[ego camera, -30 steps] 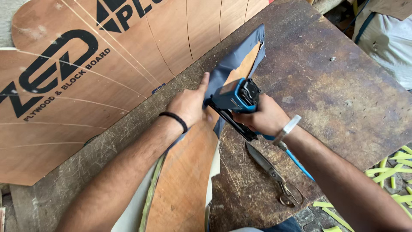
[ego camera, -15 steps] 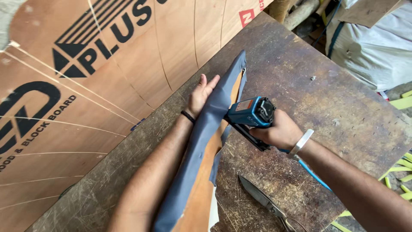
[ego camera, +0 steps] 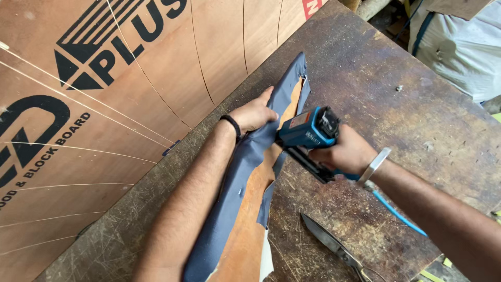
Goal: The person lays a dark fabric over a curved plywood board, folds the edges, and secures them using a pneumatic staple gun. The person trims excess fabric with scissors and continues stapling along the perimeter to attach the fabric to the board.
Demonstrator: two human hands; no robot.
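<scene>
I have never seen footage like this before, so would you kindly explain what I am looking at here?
This is a single view from a camera worn on a person's head, looking down at their own two bare hands; there is no machine arm. The left hand presses grey-blue fabric over the edge of a curved wooden piece. The right hand grips a blue staple gun, its nose against the fabric, with a blue hose trailing from it. All this rests on a worn, scratched workbench. Scissors lie near the lower edge, and a large plywood sheet lies at the left. Another person's pale clothing shows at the top right.
</scene>
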